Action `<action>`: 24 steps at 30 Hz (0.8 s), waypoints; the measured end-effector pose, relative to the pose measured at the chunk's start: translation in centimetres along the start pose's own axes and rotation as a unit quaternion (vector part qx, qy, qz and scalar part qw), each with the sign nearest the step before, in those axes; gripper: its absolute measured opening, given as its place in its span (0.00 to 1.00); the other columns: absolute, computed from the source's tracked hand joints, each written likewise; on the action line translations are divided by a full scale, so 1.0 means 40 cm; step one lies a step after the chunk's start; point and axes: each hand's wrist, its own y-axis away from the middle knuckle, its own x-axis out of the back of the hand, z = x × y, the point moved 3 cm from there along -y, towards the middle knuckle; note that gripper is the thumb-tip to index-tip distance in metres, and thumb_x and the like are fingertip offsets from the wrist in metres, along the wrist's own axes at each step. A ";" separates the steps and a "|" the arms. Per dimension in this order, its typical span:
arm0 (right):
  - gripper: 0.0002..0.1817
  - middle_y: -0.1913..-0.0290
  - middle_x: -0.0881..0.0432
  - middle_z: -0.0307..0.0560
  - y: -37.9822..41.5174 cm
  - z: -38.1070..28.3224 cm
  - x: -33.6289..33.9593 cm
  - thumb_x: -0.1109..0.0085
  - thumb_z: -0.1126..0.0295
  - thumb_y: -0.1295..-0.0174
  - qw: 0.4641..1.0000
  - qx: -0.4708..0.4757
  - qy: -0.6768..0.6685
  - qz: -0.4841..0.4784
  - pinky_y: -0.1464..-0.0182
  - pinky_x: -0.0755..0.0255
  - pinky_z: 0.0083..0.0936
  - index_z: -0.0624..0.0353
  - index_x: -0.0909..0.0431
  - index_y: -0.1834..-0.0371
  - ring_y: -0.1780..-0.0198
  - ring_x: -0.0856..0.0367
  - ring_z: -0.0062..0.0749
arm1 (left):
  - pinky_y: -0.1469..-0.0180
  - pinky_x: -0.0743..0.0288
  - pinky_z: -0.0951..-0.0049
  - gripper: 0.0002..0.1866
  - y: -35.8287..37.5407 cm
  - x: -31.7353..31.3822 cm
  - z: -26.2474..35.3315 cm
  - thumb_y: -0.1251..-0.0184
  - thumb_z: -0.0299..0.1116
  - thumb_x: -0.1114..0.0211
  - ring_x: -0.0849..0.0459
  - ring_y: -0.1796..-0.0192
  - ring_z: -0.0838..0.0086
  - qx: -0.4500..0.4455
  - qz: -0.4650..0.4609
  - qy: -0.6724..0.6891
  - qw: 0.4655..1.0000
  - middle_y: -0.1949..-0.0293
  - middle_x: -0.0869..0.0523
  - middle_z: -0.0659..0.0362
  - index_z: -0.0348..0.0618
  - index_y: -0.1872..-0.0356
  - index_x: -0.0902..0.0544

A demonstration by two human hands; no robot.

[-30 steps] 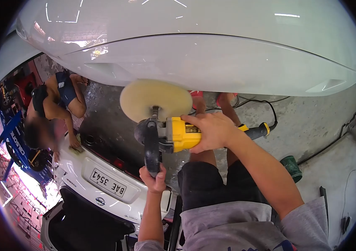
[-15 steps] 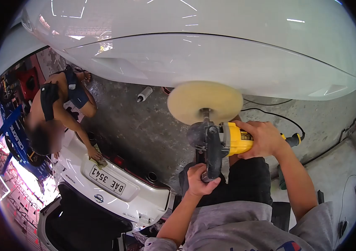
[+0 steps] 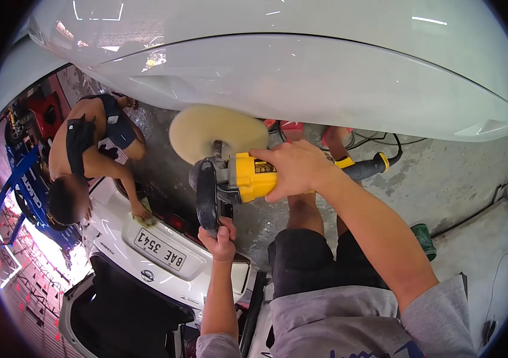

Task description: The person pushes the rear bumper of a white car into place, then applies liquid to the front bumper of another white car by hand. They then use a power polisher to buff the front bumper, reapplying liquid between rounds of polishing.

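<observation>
A yellow and black car polisher (image 3: 254, 176) is held in both hands against the lower side of a white car panel (image 3: 325, 83). Its round cream buffing pad (image 3: 215, 134) looks blurred, and its upper edge meets the panel. My right hand (image 3: 301, 170) wraps over the yellow body from above. Lower left, my left hand (image 3: 219, 241) is closed around the end of the black side handle (image 3: 207, 200). Beyond my right hand, the polisher's black rear grip (image 3: 362, 170) runs to a cord.
A black cord (image 3: 398, 146) trails along the concrete floor (image 3: 427, 179). At left, another person (image 3: 96, 140) crouches, a hand holding a cloth (image 3: 142, 216) on a white car's rear (image 3: 116, 227), its trunk open. A green container (image 3: 423, 241) stands right of my legs.
The polisher and both my hands have moved left along the panel. My feet and red items on the floor now show beneath it. The crouching person's cloth has shifted slightly.
</observation>
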 end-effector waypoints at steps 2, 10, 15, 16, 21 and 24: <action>0.47 0.60 0.15 0.53 0.001 0.000 0.010 0.29 0.49 0.68 1.000 0.005 0.015 -0.009 0.50 0.23 0.39 0.45 0.28 0.35 0.56 0.15 0.47 | 0.79 0.39 0.76 0.33 0.005 -0.007 -0.008 0.35 0.58 0.39 0.31 0.85 0.78 0.000 0.001 0.036 0.999 0.89 0.29 0.63 0.38 0.89 0.27; 0.48 0.60 0.15 0.53 0.140 0.063 0.059 0.28 0.47 0.69 0.998 -0.025 0.049 -0.006 0.57 0.22 0.40 0.47 0.27 0.36 0.59 0.15 0.47 | 0.74 0.29 0.70 0.25 0.110 -0.100 -0.032 0.50 0.53 0.27 0.23 0.82 0.67 -0.007 -0.016 -0.039 0.999 0.85 0.23 0.58 0.39 0.83 0.24; 0.49 0.62 0.16 0.51 0.253 0.121 0.062 0.26 0.47 0.69 0.998 -0.002 0.022 0.059 0.59 0.23 0.41 0.49 0.29 0.36 0.61 0.16 0.49 | 0.65 0.22 0.64 0.25 0.183 -0.176 -0.023 0.59 0.47 0.22 0.17 0.73 0.57 -0.079 -0.096 -0.173 0.977 0.74 0.17 0.52 0.40 0.66 0.22; 0.49 0.63 0.16 0.50 0.269 0.131 0.063 0.26 0.48 0.69 0.998 -0.009 0.019 0.058 0.60 0.23 0.41 0.49 0.29 0.35 0.61 0.16 0.49 | 0.69 0.25 0.68 0.21 0.168 -0.204 0.008 0.55 0.48 0.25 0.19 0.77 0.62 -0.082 -0.095 -0.127 0.984 0.79 0.21 0.55 0.41 0.74 0.21; 0.49 0.61 0.16 0.49 0.273 0.152 0.042 0.26 0.49 0.70 0.997 -0.011 0.001 0.079 0.60 0.23 0.41 0.46 0.29 0.35 0.61 0.16 0.48 | 0.73 0.28 0.71 0.20 0.150 -0.214 0.010 0.51 0.50 0.28 0.21 0.81 0.66 -0.119 -0.105 -0.092 0.983 0.83 0.23 0.59 0.42 0.80 0.20; 0.48 0.59 0.16 0.49 0.210 0.128 0.033 0.26 0.50 0.69 0.998 -0.006 0.000 0.069 0.59 0.23 0.41 0.46 0.30 0.35 0.59 0.16 0.47 | 0.63 0.22 0.63 0.27 0.145 -0.141 -0.041 0.57 0.49 0.24 0.17 0.71 0.56 -0.125 -0.168 -0.148 0.967 0.73 0.18 0.52 0.39 0.62 0.21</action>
